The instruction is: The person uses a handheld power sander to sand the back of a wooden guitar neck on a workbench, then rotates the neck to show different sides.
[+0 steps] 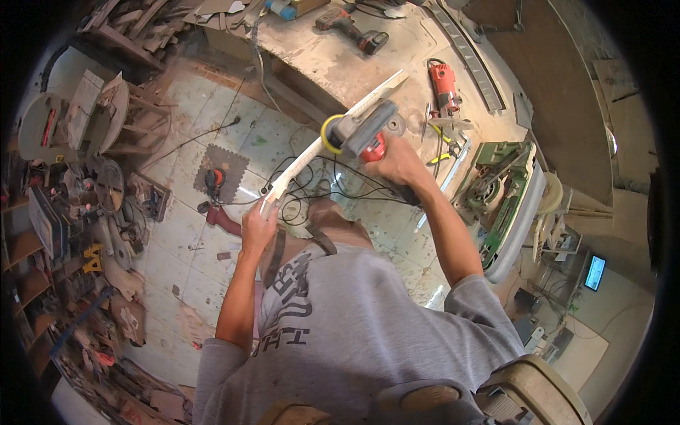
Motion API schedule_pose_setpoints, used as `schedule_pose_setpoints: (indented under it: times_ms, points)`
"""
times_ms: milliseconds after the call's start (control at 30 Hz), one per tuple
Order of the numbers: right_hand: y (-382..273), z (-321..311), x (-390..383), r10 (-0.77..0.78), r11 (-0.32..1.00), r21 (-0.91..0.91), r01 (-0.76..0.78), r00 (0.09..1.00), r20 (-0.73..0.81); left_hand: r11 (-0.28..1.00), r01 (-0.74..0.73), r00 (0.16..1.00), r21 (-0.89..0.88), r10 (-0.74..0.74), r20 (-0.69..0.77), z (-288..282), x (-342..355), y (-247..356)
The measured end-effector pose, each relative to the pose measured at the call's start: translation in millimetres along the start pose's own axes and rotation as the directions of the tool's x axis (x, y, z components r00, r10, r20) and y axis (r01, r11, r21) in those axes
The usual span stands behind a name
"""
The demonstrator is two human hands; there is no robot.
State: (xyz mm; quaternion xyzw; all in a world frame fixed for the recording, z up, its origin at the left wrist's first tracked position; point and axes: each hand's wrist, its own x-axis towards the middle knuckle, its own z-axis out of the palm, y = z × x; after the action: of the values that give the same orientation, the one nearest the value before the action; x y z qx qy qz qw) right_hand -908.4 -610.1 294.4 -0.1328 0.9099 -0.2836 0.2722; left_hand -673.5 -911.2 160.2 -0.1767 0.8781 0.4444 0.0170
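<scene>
My left hand [258, 228] is closed around the near end of a long, slightly curved pale wooden strip [303, 161]. The strip slants up to the right, and its far end reaches over the workbench [333, 60]. In my right hand [399, 168] is a red and grey handheld power sander [365, 132], gripped by its body. Its round yellow-edged disc [330, 134] is against or very close to the middle of the strip; actual contact I cannot tell. My right fingers are partly hidden behind the tool.
On the bench lie a cordless drill [353, 32], a red trim router [444, 86] and yellow-handled pliers [440, 157]. Black cables [340, 180] loop across the floor near my legs. Another sander [214, 178] rests on a dark mat. Shelves and wood scraps line the left.
</scene>
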Motion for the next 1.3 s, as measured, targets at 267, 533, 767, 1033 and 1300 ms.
schedule_pose_setpoints:
  times_ms: [267,533,767,1033,1300]
  points:
    - [74,-52,59,0.169,0.986,0.024,-0.168,0.974,-0.150,0.999,-0.024,1.000,-0.040,0.025,0.019,-6,0,20]
    - [27,-20,23,0.052,0.974,0.226,-0.033,0.996,-0.077,0.994,-0.002,1.000,-0.106,0.003,0.007,-9,-2,22]
    - [-26,43,-16,-0.057,0.998,0.035,0.056,0.997,0.043,0.987,0.103,0.994,-0.126,-0.100,0.036,-8,0,24]
    - [-17,25,-3,-0.040,0.999,0.009,0.041,0.996,-0.084,0.977,0.157,0.986,-0.144,-0.148,0.072,-17,5,34]
    - [-48,30,-20,-0.096,0.995,0.047,0.093,0.993,0.069,0.993,0.100,0.994,-0.056,-0.098,0.038,-11,8,29]
